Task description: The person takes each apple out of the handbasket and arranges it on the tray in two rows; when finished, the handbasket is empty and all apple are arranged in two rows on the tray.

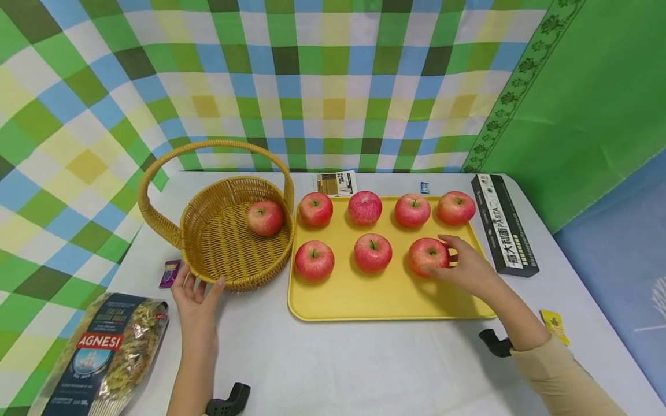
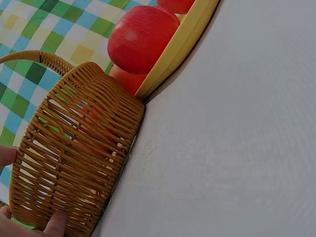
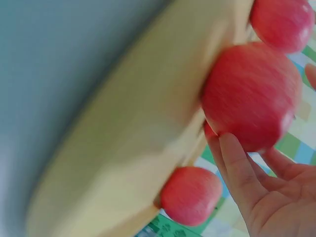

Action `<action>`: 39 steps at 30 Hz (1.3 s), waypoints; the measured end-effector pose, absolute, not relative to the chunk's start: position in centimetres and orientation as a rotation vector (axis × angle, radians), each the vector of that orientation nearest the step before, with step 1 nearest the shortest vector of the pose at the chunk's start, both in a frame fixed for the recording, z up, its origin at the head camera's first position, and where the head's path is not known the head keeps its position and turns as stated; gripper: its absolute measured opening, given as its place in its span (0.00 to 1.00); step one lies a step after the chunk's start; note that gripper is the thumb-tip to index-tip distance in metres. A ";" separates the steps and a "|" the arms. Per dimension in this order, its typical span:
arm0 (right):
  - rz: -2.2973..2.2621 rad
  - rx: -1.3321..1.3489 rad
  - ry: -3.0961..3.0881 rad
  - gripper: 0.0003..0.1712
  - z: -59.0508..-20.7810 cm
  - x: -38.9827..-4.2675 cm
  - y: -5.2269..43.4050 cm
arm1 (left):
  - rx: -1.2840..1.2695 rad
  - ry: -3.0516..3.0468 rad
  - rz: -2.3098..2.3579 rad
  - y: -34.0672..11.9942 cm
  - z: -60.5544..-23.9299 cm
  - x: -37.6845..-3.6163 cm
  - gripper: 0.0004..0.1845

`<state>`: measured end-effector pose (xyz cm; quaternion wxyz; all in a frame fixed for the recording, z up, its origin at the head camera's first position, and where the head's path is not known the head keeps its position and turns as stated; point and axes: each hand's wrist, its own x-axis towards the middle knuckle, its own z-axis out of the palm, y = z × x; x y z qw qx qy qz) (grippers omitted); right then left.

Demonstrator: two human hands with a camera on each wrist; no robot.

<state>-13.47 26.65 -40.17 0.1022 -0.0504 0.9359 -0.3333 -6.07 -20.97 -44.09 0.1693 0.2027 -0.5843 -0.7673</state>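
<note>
My right hand [image 1: 468, 268] is at the right-hand apple [image 1: 424, 254] of the front row on a yellow tray [image 1: 364, 300], its fingers and thumb curved round the fruit's right side. In the right wrist view, fingertips [image 3: 232, 143] touch that red apple [image 3: 252, 96]. My left hand [image 1: 198, 297] touches the near left wall of a woven basket [image 1: 224, 237], its fingers spread; the left wrist view shows the thumb [image 2: 57, 222] against the weave. One apple [image 1: 265, 218] lies inside the basket. Several other apples [image 1: 373, 252] sit on the tray in two rows.
A bag of Agnesi pasta [image 1: 104, 352] lies at the left, near a purple packet [image 1: 169, 273]. A black pasta box [image 1: 504, 225] flanks the tray's right side. The basket's tall handle [image 1: 218, 145] arches over it. A yellow packet [image 1: 555, 325] lies near the right forearm.
</note>
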 end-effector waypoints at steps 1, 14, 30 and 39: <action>-0.981 -0.148 2.756 0.54 -39.9 -13.5 26.8 | 0.571 -1.664 -2.181 -21.0 -44.1 -6.1 0.42; -1.025 -0.182 2.799 0.53 -34.6 -13.7 25.9 | 0.590 -1.698 -2.166 -21.1 -44.2 -6.1 0.43; -1.321 -0.589 2.602 0.50 -34.8 -15.7 9.5 | 0.560 -1.676 -2.183 -21.2 -44.3 -6.1 0.41; -1.180 -0.768 2.632 0.50 -35.6 -17.9 0.5 | 0.567 -1.691 -2.165 -21.2 -44.4 -6.2 0.43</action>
